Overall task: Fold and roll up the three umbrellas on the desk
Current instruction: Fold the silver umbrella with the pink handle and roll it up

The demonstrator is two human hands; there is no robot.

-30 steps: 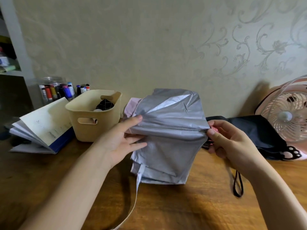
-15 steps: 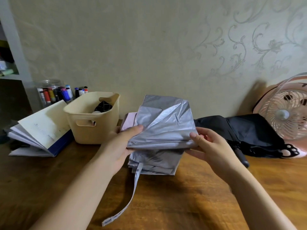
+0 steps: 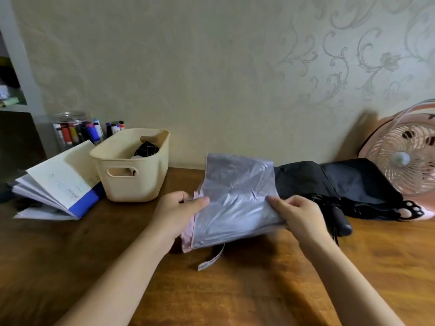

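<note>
As left hand (image 3: pixel 175 211) and right hand (image 3: pixel 297 214) grip the silver umbrella (image 3: pixel 235 198), the basket (image 3: pixel 141 187) holds something dark (image 3: pixel 147 149).

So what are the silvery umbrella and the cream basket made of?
The silver-grey folded umbrella looks like thin coated fabric, perhaps polyester: glossy, creased, pink edge showing. The cream rectangular basket looks like matte moulded plastic: smooth walls, cut-out handle.

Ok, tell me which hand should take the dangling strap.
Left, probably: the left hand holds the silver umbrella on the side where the strap hangs; the right hand pinches the far edge.
</note>
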